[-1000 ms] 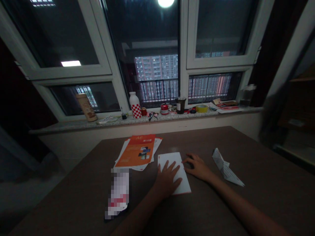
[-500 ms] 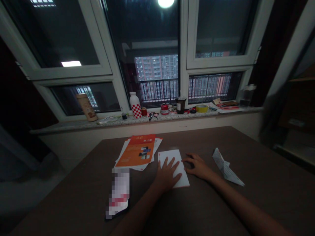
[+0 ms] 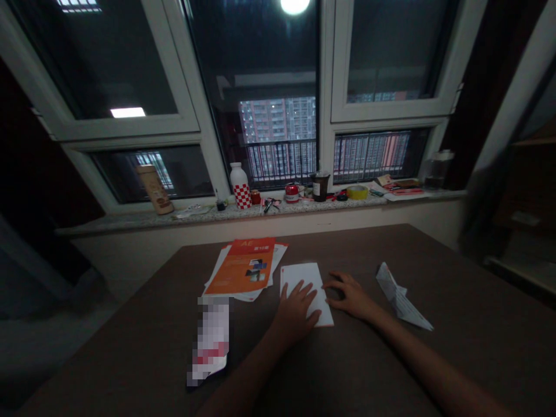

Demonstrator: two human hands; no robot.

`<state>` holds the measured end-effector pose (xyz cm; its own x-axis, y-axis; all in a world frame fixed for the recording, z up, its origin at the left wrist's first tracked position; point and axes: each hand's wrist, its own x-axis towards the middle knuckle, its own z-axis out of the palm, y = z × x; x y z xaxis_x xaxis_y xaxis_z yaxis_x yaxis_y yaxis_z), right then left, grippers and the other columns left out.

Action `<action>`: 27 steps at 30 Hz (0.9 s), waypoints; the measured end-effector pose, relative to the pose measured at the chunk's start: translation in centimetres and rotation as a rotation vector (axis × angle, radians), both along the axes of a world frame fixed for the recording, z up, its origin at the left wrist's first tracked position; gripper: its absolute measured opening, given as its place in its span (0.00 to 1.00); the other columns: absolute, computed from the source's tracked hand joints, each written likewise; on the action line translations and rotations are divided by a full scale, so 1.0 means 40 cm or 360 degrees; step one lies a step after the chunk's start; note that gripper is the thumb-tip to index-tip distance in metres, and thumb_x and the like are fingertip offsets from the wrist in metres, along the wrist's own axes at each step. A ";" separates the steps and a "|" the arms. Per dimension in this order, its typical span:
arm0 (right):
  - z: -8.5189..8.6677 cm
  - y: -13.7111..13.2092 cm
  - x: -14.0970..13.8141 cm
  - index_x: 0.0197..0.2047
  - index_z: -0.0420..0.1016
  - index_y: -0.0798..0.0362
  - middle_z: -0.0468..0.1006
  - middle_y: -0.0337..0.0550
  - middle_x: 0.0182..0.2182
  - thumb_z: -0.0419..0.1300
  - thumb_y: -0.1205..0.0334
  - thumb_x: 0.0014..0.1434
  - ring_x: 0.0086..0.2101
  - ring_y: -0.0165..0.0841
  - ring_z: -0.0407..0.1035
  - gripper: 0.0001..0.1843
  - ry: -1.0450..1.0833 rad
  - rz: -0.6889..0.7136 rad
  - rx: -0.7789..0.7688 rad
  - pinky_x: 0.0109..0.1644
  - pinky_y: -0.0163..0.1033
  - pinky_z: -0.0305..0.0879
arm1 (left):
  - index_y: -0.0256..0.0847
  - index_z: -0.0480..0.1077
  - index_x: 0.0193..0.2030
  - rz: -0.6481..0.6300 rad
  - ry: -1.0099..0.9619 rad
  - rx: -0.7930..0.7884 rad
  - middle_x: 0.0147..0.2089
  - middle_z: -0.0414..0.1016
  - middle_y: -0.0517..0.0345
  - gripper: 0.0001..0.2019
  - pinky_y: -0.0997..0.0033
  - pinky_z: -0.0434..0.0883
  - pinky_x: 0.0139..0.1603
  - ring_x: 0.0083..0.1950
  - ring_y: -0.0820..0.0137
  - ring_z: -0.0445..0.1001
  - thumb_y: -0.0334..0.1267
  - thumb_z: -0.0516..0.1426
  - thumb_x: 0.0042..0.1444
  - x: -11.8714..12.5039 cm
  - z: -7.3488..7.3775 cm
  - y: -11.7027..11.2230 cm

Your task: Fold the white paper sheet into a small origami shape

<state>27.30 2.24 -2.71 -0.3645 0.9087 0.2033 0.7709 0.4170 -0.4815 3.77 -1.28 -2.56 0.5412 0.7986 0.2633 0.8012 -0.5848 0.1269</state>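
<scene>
A folded white sheet of paper [image 3: 304, 273] lies flat on the dark table, with a thin orange edge along its near side. Spread over its left and middle part is my left hand [image 3: 296, 310], palm down with the fingers apart. My right hand [image 3: 350, 295] rests at the paper's right edge, its fingers bent and apart, thumb and fingertips close to that edge. Further right, a folded paper figure [image 3: 397, 295] with pointed ends sits on the table.
An orange booklet [image 3: 241, 269] tops a few white sheets at the back left. A blurred-out phone-like object [image 3: 212, 336] lies left of my left forearm. Behind the table, the stone windowsill [image 3: 208, 217] carries a checkered bottle [image 3: 241, 188], a tan tumbler [image 3: 154, 191] and yellow tape [image 3: 357, 192].
My left hand has slid slightly down and its fingers have drawn closer together. The paper's near edge sits slightly higher in view. My right hand is almost unmoved.
</scene>
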 end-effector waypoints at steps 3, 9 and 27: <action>0.002 0.001 0.001 0.52 0.76 0.41 0.61 0.47 0.63 0.64 0.47 0.54 0.62 0.45 0.55 0.22 0.0014 0.0011 0.0003 0.65 0.50 0.51 | 0.52 0.52 0.70 0.0043 0.0021 -0.0150 0.73 0.51 0.60 0.30 0.31 0.44 0.67 0.73 0.52 0.44 0.58 0.45 0.64 0.004 0.004 -0.017; -0.001 0.006 0.000 0.53 0.75 0.42 0.61 0.48 0.63 0.64 0.47 0.52 0.62 0.46 0.54 0.24 0.0017 0.0011 -0.0021 0.64 0.51 0.51 | 0.54 0.47 0.71 0.0104 0.0065 -0.0269 0.74 0.43 0.62 0.33 0.30 0.40 0.67 0.74 0.49 0.39 0.61 0.43 0.63 0.010 0.005 -0.006; -0.002 0.006 0.007 0.54 0.73 0.45 0.57 0.49 0.65 0.67 0.47 0.47 0.64 0.47 0.51 0.30 -0.0001 0.0101 -0.0077 0.65 0.52 0.49 | 0.55 0.47 0.71 0.0225 0.0080 -0.0177 0.74 0.44 0.63 0.31 0.32 0.40 0.68 0.74 0.50 0.38 0.60 0.41 0.63 0.014 -0.020 0.050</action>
